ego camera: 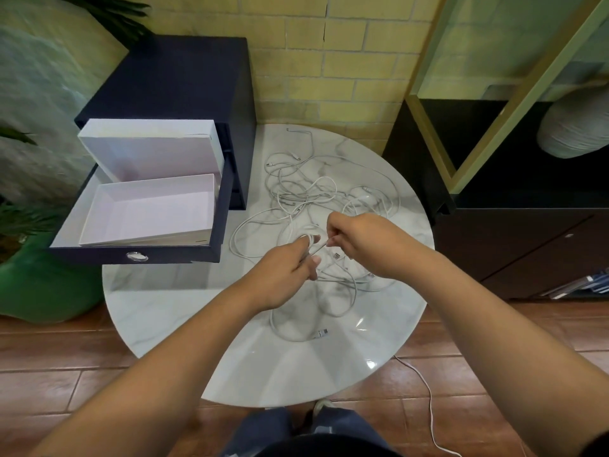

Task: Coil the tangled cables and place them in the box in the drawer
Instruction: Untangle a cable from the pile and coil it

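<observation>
**Light, limp cables, taken up near one end**

The cables (316, 189) look thin, white and very light. They are soft enough to flop into loops, yet springy enough that a coil would likely open again if let go. The smooth sheath may slip through a loose pinch. The plugs, such as the plug (322, 333) at the near edge, are the only stiff parts and can snag in the tangle. The best hold is probably close to a plug, feeding the cord through the fingers rather than tugging it.

Both hands are over the near middle of the worktop (184, 291), directly above the tangle. The left hand (286, 265) has its fingers curled round a strand that seems to loop over them. The right hand (359, 240) pinches the same strand just beside it, with a short taut length between them. The rest of the heap spreads beyond and beneath the hands. The box (148, 211) sits empty in the open drawer (138, 257), to the left of the left hand and well apart from it.
</observation>
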{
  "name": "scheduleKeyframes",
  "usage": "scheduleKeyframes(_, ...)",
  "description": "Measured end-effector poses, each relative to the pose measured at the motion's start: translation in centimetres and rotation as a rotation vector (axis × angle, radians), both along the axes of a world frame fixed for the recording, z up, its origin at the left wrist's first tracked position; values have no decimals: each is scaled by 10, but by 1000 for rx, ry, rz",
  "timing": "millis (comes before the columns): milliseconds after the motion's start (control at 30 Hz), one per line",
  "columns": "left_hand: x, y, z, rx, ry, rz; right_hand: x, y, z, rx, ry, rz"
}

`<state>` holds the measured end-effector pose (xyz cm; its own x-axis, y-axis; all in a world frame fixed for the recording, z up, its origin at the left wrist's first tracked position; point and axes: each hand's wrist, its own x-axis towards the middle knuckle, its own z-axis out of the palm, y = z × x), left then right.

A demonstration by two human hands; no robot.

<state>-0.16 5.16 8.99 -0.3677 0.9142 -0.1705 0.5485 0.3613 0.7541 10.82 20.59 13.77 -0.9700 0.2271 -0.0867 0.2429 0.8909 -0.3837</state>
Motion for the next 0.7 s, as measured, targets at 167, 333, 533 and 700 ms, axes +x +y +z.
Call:
scheduleKeyframes(167,-3,-1,5,0,-24,-14,-3,5,0,61,14,41)
scheduleKeyframes(333,-2,-4,11,21,-33,-4,-6,10,-3,37,58,76)
scheduleKeyframes(533,-2,-14,11,73,-203,93,-4,30,4,30,189,18)
scheduleKeyframes(700,3,-15,19,114,-244,56,-3,38,-5,42,209,-77)
